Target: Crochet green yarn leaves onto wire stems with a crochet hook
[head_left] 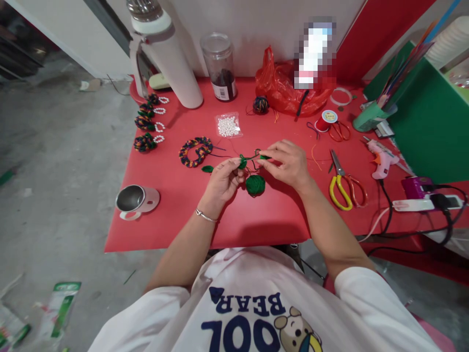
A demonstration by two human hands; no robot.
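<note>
Your left grip [224, 180] pinches a small green piece [242, 162]; your right grip [287, 163], fingertips together, holds a slim item [252, 158] beside it; the green yarn ball [255, 185] lies between both grips, nearer you.

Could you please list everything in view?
Yarnwork: one, green, left hand
Tool: one, colour unclear, right hand
Green ball: one, green, below hands
Dark ball: one, multicoloured, back
Oval piece: one, green, centre
Yarn loop: one, multicoloured, left
Beaded pieces: four, multicoloured, left edge
Bead packet: one, white, centre
Mug: one, white, front left
Flask: one, white, back left
Jar: one, clear, back
Bag: one, red, back
Spool: one, red, right
Small scissors: one, red, right
Large scissors: one, yellow-red, right
Glue gun: one, pink, right
Power strip: one, white, right
Cup: one, green, right
Box: one, green, far right
Table: one, red, centre
Shirt: one, white, bottom
Left hand: one, bare, centre
Right hand: one, bare, centre
</note>
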